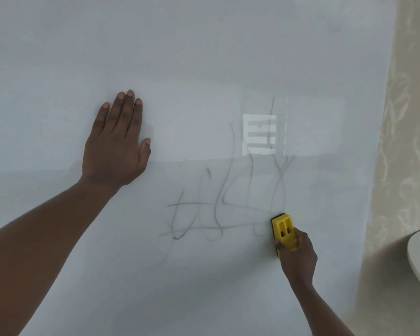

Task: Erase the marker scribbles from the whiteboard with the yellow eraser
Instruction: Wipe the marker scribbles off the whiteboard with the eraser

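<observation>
Mostly, the task remained undone. The marker scribbles [230,202] were spread across the lower middle of the whiteboard [204,57], running from a tangle of loops at the left to tall strokes at the right that reached up past a bright window reflection [259,134]. The lines looked grey and thin; whether that was partial wiping or a faint marker could not be told. By judgement, nearly the whole scribble was left to clear.

The yellow eraser [284,231] was pressed against the board at the lower right edge of the scribbles, touching the end of the lowest horizontal strokes. Its long axis ran nearly vertical on the board, leaning slightly, with the upper end pointing toward the tall strokes. A dark pad showed along its left side, facing the board.

The right hand [298,258] was closed around the lower half of the eraser, fingers wrapped over its back. The left hand [117,144] lay flat and open on the board, fingers together, holding nothing, well apart from the scribbles at upper left.
</observation>
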`<state>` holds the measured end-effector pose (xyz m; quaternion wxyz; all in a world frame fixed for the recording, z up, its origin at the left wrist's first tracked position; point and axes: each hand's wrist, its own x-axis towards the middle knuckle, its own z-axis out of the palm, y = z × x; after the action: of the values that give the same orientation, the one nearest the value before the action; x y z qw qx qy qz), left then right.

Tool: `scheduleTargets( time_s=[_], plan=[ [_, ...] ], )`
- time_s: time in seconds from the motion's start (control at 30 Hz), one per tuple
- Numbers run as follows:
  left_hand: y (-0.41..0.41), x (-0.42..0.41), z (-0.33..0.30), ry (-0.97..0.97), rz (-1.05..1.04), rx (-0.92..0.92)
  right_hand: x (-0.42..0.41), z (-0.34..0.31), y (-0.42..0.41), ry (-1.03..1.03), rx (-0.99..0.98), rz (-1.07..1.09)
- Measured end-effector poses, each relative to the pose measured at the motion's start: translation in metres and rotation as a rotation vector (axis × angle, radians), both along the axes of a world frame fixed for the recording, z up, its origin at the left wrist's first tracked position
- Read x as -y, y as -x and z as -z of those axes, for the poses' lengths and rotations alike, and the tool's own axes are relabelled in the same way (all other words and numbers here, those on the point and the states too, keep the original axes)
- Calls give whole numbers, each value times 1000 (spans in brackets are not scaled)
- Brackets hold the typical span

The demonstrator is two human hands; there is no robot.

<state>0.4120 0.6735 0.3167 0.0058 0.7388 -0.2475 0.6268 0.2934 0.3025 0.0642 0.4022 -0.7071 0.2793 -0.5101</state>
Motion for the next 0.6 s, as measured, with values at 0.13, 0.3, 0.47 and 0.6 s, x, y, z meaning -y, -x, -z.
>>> scheduleTargets(
  time_s=[0.13, 0.3, 0.47, 0.6],
  plan=[
    [-1, -41, 20, 8, -11, -21, -82, 12, -9, 23, 81, -58],
    [-1, -90, 46, 6, -38, -47, -189, 18, -28, 183, 166, -111],
    [-3, -108, 60, -30, -48, -66, -281, 24, -41, 476, 195, -141],
    [0, -107, 63, -4, -62, -77, -327, 21, -45, 707, 197, -177]
  ],
)
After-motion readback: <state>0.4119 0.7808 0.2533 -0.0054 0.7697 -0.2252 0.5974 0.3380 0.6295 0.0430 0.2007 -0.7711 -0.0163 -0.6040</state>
